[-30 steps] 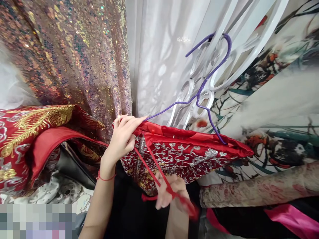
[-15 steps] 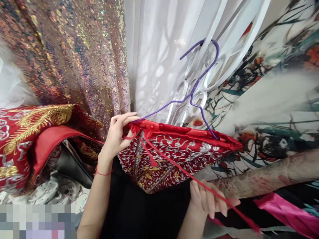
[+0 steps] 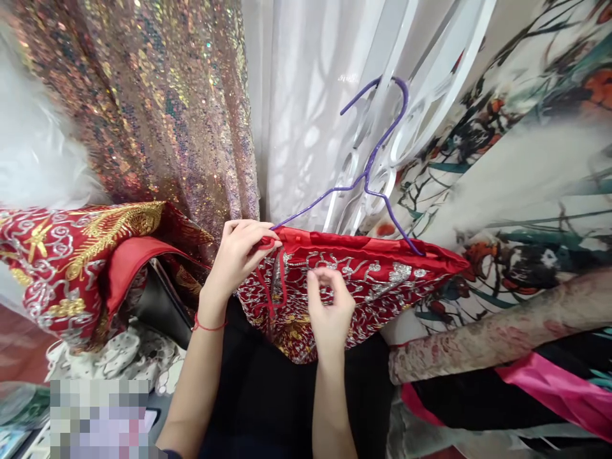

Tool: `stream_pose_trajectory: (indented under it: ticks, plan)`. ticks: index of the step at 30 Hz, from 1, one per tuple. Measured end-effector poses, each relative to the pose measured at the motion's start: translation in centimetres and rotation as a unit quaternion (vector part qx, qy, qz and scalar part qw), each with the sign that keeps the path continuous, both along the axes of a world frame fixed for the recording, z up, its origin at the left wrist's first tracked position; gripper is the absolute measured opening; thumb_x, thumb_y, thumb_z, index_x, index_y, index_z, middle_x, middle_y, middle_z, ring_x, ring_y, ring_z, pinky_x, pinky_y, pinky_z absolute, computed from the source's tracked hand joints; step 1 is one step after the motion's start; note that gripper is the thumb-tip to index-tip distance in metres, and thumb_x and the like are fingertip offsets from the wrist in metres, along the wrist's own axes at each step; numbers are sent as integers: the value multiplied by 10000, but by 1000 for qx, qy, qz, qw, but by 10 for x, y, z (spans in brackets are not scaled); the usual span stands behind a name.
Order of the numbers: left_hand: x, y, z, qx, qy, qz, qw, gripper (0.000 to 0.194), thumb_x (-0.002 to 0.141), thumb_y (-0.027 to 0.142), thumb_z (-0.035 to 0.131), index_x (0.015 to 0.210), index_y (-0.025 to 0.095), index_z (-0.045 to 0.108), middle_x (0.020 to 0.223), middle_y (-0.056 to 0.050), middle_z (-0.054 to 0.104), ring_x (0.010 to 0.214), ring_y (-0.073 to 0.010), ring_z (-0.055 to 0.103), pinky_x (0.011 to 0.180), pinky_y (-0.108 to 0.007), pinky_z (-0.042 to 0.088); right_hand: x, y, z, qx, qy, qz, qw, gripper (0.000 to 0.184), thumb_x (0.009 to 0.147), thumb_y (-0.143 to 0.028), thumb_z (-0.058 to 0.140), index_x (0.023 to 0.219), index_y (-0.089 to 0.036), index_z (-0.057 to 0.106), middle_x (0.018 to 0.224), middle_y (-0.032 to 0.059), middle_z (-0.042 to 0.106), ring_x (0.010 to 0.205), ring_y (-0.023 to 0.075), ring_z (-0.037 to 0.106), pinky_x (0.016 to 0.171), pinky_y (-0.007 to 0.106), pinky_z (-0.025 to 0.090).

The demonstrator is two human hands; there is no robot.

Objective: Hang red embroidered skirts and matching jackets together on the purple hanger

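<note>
A red skirt (image 3: 373, 274) with silver and gold embroidery hangs from a purple wire hanger (image 3: 335, 189), its satin waistband along the top. At the waistband's left end, by the hanger's left arm, my left hand (image 3: 246, 252) is closed on the band. A thin red cord (image 3: 283, 280) comes out below those fingers and loops down over the embroidery. My right hand (image 3: 332, 303) is in front of the skirt, right of the cord. Its fingers curl loosely towards the thumb around a hollow, and I see nothing in them.
The hanger hooks over a white scrollwork frame (image 3: 399, 38). Left of it hangs a sequinned cloth (image 3: 191, 108), above another red embroidered garment (image 3: 71, 274). Floral fabric (image 3: 516, 210) and a rolled patterned cloth (image 3: 478, 319) are on the right.
My right hand has moved left and up, from the lower right to the front of the skirt. The cord, stretched across to the right before, now hangs in loops near my left hand.
</note>
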State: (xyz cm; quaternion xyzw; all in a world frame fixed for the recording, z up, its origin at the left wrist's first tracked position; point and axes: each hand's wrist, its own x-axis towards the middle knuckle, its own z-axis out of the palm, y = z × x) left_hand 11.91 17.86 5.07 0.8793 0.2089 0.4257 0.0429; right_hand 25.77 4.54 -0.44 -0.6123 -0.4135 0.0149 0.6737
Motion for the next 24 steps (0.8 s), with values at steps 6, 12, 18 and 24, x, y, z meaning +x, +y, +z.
stream_pose_trajectory:
  ticks: [6, 12, 18, 24]
  plan:
    - [0, -14, 7, 1, 25, 16, 1000, 188, 1004, 318, 486, 957, 229, 645, 1110, -49, 741, 1084, -224, 635, 975, -427, 355, -30, 42, 23, -69, -26, -24, 997, 231, 873, -394, 633, 742, -229, 539, 678, 7, 646, 613, 179, 584, 776, 359, 487]
    - [0, -32, 15, 11, 61, 31, 998, 200, 873, 392, 596, 968, 216, 588, 1087, -61, 691, 1093, -261, 588, 1015, -448, 334, -39, 45, 22, -106, -45, -53, 992, 76, 861, -263, 563, 812, -205, 567, 722, 66, 679, 685, 248, 629, 746, 369, 465]
    - [1, -34, 23, -2, 82, 50, 995, 230, 1003, 352, 473, 931, 228, 652, 1042, -35, 700, 1017, -215, 574, 960, -404, 323, -40, 33, 29, -43, 28, 113, 992, 309, 951, -383, 461, 690, -224, 509, 531, -37, 542, 468, 115, 461, 534, 240, 378]
    - [10, -44, 24, 6, 59, 117, 991, 287, 1036, 366, 430, 952, 225, 666, 971, -29, 717, 951, -212, 577, 912, -382, 317, -43, 33, 19, 3, 185, 243, 952, 360, 913, -465, 498, 645, -226, 464, 426, -91, 449, 330, 59, 307, 383, 202, 252]
